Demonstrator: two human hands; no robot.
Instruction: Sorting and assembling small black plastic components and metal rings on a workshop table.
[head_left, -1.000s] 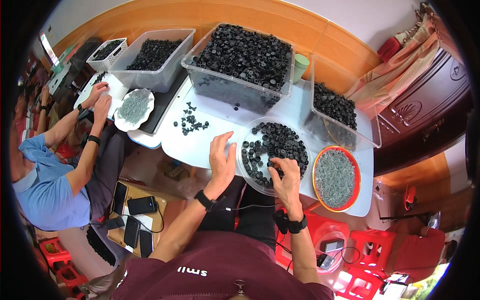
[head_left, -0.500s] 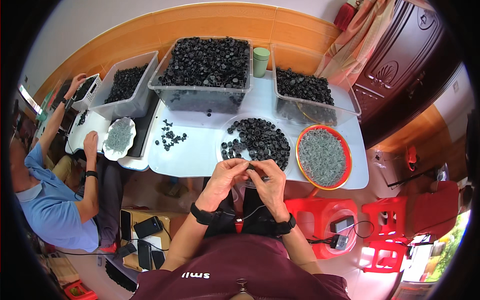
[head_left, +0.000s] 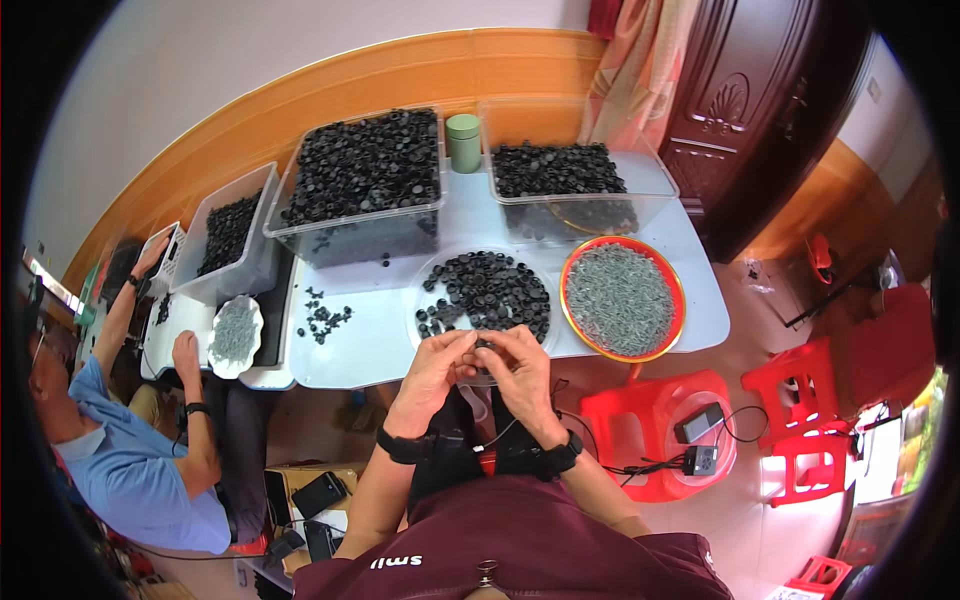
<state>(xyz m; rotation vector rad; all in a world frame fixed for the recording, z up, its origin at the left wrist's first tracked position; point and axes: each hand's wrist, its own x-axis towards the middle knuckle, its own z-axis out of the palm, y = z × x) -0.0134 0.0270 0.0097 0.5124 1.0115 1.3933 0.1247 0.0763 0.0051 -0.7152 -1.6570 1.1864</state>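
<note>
My left hand and my right hand meet at the table's near edge, fingertips pinched together. Between them is a small dark plastic piece, mostly covered by the fingers. Just beyond lies a clear round tray with many black round plastic caps. To its right stands a red-rimmed bowl filled with small grey screw-like pieces. Left of the tray, small black pieces are scattered on the white table.
Clear bins of black parts line the back, beside a green canister. At the left, a person in a blue shirt sits by a white scalloped dish. Red stools with chargers stand at the right.
My view has shifted, so the table sits lower and further left in the picture. Both hands stay together at the small dark piece, their fingers slightly rearranged.
</note>
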